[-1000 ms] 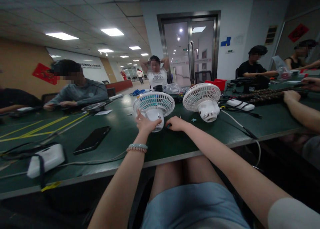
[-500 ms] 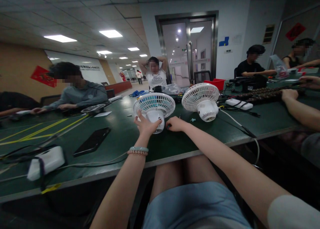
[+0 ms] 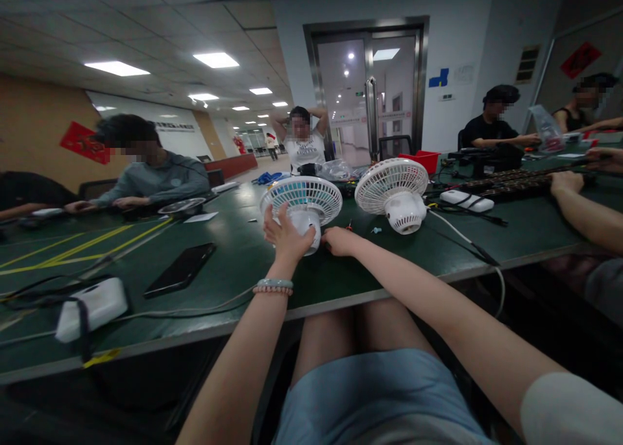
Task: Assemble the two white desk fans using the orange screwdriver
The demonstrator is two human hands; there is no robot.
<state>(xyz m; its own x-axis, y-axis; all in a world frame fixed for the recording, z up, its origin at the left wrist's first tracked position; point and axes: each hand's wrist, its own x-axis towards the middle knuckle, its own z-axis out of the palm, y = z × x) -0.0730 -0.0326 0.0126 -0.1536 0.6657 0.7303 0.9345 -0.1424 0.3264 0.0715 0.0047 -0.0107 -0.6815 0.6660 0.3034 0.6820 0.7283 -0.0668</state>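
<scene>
A white fan head with a round slatted cage lies tilted on the green table in front of me. My left hand grips it, with the thumb on the motor housing and the fingers spread along the cage. Just to the right of the housing is my right hand, its fingers curled together. Whatever they may hold is hidden. A small reddish item shows just behind that hand. Further right rests a second white fan head, untouched, beside a small light-blue piece.
A black phone and a white power adapter with cables lie on the left. To the right are a white power strip and a cable. A red bin stands behind the fans. Several people sit around the table.
My right hand has shifted slightly and stays close to the fan's housing. The left hand's fingers have lifted a little along the cage. The view has moved slightly.
</scene>
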